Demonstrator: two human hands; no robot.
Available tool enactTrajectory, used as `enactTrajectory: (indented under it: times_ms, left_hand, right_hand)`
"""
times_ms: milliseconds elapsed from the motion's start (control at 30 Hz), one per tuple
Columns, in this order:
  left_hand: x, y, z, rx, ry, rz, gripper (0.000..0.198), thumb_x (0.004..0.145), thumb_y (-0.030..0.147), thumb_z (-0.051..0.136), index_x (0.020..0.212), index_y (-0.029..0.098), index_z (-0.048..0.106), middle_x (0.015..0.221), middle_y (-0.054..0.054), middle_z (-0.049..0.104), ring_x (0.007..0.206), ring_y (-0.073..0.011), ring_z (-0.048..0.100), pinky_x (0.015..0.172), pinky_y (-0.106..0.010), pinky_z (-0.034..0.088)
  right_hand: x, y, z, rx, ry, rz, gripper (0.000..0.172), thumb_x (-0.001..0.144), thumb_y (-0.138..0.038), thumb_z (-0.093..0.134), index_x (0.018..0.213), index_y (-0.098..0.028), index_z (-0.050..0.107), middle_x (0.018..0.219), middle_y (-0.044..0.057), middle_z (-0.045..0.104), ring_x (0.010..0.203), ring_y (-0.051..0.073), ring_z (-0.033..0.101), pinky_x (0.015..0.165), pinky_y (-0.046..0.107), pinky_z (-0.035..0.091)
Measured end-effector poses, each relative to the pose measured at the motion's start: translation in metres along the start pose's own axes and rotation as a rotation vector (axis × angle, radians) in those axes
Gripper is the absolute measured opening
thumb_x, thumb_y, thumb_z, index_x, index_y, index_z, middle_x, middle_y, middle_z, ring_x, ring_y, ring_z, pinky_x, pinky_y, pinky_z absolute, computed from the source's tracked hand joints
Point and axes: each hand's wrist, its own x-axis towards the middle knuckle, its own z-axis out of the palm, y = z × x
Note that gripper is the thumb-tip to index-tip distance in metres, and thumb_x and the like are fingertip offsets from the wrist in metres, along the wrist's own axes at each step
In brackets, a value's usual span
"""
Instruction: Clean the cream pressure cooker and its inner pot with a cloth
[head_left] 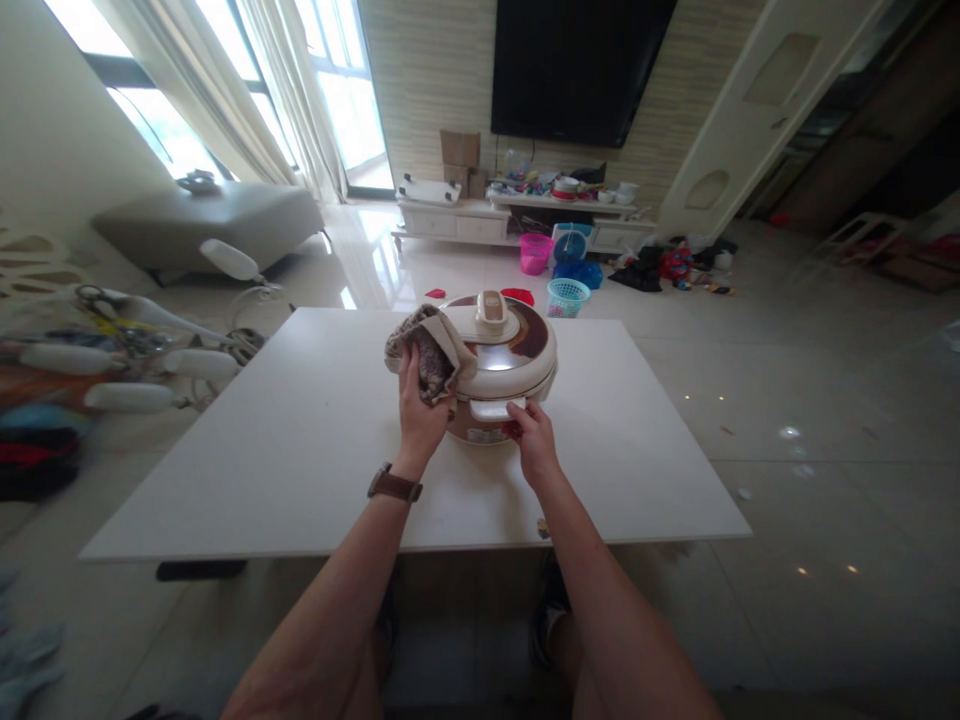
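Note:
A round cream and brown electric cooker (pixel 501 375) stands on the white table (pixel 300 440), its lid down and a knob on top. My left hand (pixel 421 410) holds a bunched brown and beige cloth (pixel 431 350) against the cooker's left side, with the fingers pressed into the fabric. At the cooker's front, my right hand (pixel 534 435) has its thumb and fingers closed on the white front handle (pixel 497 409). A brown watch is on my left wrist.
A small dark object (pixel 543 527) lies at the table's front edge. Beyond the table are a pink bucket (pixel 535 255), a teal basket (pixel 568 295) and a cluttered low cabinet (pixel 480 228). A lamp with several white shades (pixel 202 365) stands left of the table.

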Motion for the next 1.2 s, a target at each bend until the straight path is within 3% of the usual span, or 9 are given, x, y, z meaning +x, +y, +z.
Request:
enactTrajectory:
  times_ms: [100, 200, 400, 500, 633, 733, 900, 1067, 1200]
  left_hand:
    - [-0.001, -0.003, 0.0, -0.033, 0.06, -0.042, 0.064, 0.087, 0.018, 0.066, 0.151, 0.022, 0.059, 0.156, -0.012, 0.059, 0.151, -0.0292, 0.05, 0.129, -0.046, 0.036]
    - [-0.008, 0.005, 0.001, 0.021, 0.084, 0.009, 0.065, 0.084, 0.011, 0.059, 0.149, 0.022, 0.062, 0.155, -0.012, 0.062, 0.148, -0.0295, 0.054, 0.127, -0.047, 0.039]
    - [-0.031, 0.045, 0.008, 0.321, -0.302, 0.322, 0.067, 0.078, 0.011, 0.065, 0.142, 0.029, 0.069, 0.155, -0.005, 0.063, 0.157, -0.0377, 0.037, 0.132, -0.063, 0.021]
    - [-0.03, 0.062, 0.008, 0.419, -0.348, 0.319, 0.069, 0.078, 0.016, 0.071, 0.145, 0.03, 0.066, 0.157, -0.006, 0.061, 0.158, -0.042, 0.031, 0.129, -0.067, 0.023]
    - [-0.014, 0.076, 0.003, 0.498, -0.343, 0.213, 0.078, 0.078, 0.019, 0.073, 0.154, 0.03, 0.057, 0.16, -0.007, 0.057, 0.151, -0.0408, 0.04, 0.124, -0.064, 0.034]
    - [-0.002, 0.077, 0.0, 0.482, -0.322, 0.151, 0.078, 0.075, 0.014, 0.069, 0.151, 0.03, 0.059, 0.156, -0.006, 0.06, 0.145, -0.0375, 0.045, 0.12, -0.059, 0.041]
    - [0.009, 0.072, 0.002, 0.376, -0.18, 0.077, 0.067, 0.074, 0.009, 0.063, 0.138, 0.025, 0.067, 0.144, -0.008, 0.067, 0.137, -0.0365, 0.05, 0.118, -0.057, 0.044]
    - [-0.005, 0.069, 0.004, 0.353, -0.238, 0.195, 0.066, 0.071, 0.008, 0.063, 0.134, 0.024, 0.07, 0.143, -0.007, 0.068, 0.139, -0.0373, 0.048, 0.122, -0.057, 0.039]
    - [-0.027, 0.053, -0.002, 0.292, -0.249, 0.315, 0.068, 0.071, 0.007, 0.065, 0.137, 0.023, 0.068, 0.145, -0.009, 0.067, 0.145, -0.0361, 0.046, 0.126, -0.055, 0.035]
  right_hand:
    - [0.0, 0.0, 0.001, 0.004, -0.003, 0.003, 0.042, 0.06, -0.05, 0.084, 0.07, -0.024, 0.053, 0.063, -0.006, 0.057, 0.059, 0.013, 0.052, 0.059, 0.027, 0.045]
    - [0.001, 0.0, 0.001, 0.007, 0.0, 0.007, 0.041, 0.06, -0.05, 0.084, 0.07, -0.023, 0.054, 0.063, -0.007, 0.056, 0.06, 0.012, 0.052, 0.059, 0.027, 0.046]
    - [0.005, 0.004, 0.001, 0.017, -0.004, 0.007, 0.03, 0.061, -0.042, 0.078, 0.073, -0.023, 0.058, 0.065, -0.006, 0.061, 0.06, 0.013, 0.055, 0.06, 0.027, 0.047]
    - [0.005, 0.005, 0.0, 0.013, -0.009, 0.002, 0.027, 0.062, -0.041, 0.075, 0.077, -0.023, 0.061, 0.067, -0.005, 0.064, 0.061, 0.014, 0.056, 0.061, 0.027, 0.046]
    - [0.003, 0.003, -0.001, -0.017, -0.015, 0.001, 0.031, 0.062, -0.043, 0.077, 0.073, -0.024, 0.056, 0.063, -0.006, 0.06, 0.059, 0.013, 0.055, 0.061, 0.027, 0.046]
    - [0.002, 0.002, -0.001, -0.032, -0.016, 0.011, 0.038, 0.061, -0.049, 0.081, 0.073, -0.024, 0.054, 0.062, -0.007, 0.058, 0.058, 0.013, 0.055, 0.06, 0.027, 0.045]
    - [0.001, -0.001, -0.001, -0.04, -0.033, 0.024, 0.044, 0.059, -0.054, 0.083, 0.071, -0.024, 0.054, 0.062, -0.007, 0.057, 0.058, 0.013, 0.055, 0.059, 0.027, 0.044]
    - [0.003, -0.002, 0.0, -0.041, -0.041, 0.037, 0.04, 0.058, -0.051, 0.082, 0.07, -0.024, 0.054, 0.06, -0.006, 0.058, 0.058, 0.014, 0.056, 0.06, 0.028, 0.046]
    - [0.005, 0.0, -0.001, -0.026, -0.03, 0.029, 0.03, 0.061, -0.047, 0.074, 0.068, -0.024, 0.056, 0.06, -0.005, 0.058, 0.057, 0.014, 0.056, 0.061, 0.028, 0.047]
